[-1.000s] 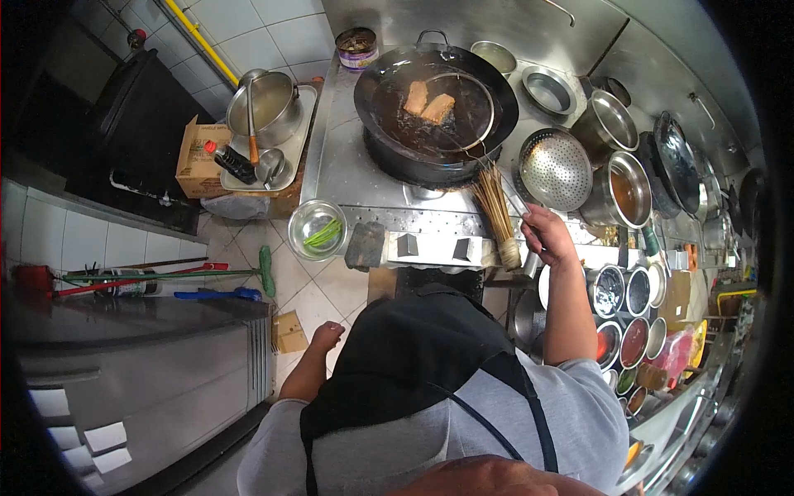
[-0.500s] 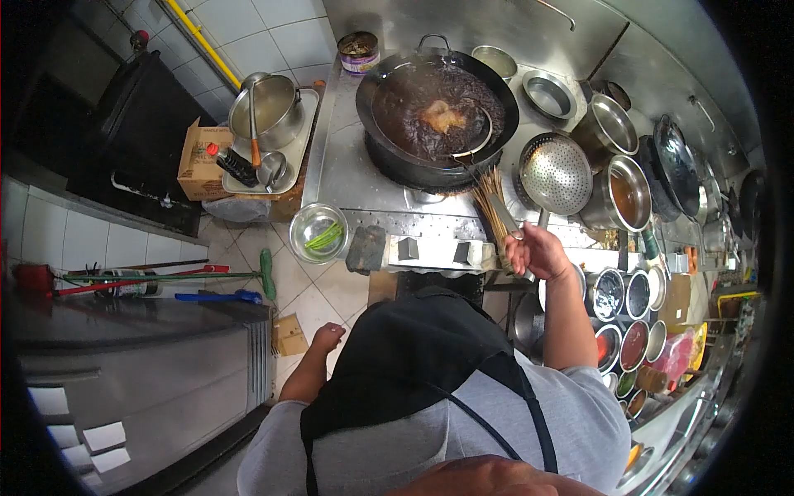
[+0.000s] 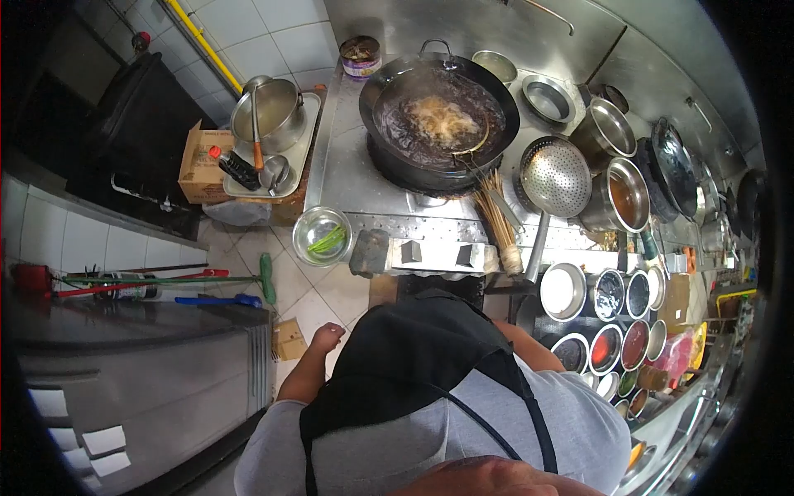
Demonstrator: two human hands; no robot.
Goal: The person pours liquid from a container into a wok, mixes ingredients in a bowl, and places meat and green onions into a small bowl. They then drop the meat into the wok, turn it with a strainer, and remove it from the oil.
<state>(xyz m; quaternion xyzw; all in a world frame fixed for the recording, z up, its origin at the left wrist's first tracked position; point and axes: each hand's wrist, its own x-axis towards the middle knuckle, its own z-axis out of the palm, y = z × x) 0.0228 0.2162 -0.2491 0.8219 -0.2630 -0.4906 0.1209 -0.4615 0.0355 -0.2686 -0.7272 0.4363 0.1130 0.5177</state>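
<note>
My left hand (image 3: pixel 328 336) hangs beside my apron (image 3: pixel 413 343), its fingers curled closed with nothing visible in them. Of my right arm only the forearm (image 3: pixel 529 343) shows; the hand is hidden by the apron. On the stove, a black wok (image 3: pixel 376 140) holds dark bubbling liquid with a pale golden frothy mass (image 3: pixel 440 118) in the middle. A ladle (image 3: pixel 473 149) rests in the wok against its near-right side. The ladle's flat handle (image 3: pixel 506 211) lies across a bamboo brush (image 3: pixel 496 219). To the right sits a perforated strainer (image 3: pixel 556 175).
A glass bowl with green stalks (image 3: pixel 327 237) stands at the stove's front-left corner. Further left are a steel pot (image 3: pixel 266 116) and a sauce bottle (image 3: pixel 236 165) on a tray. Steel pots (image 3: pixel 626 194) and several seasoning containers (image 3: pixel 562 291) line the right side.
My right hand has dropped from near the ladle handle to behind the apron. The frothy mass in the wok has spread wider and paler. My left hand stays put.
</note>
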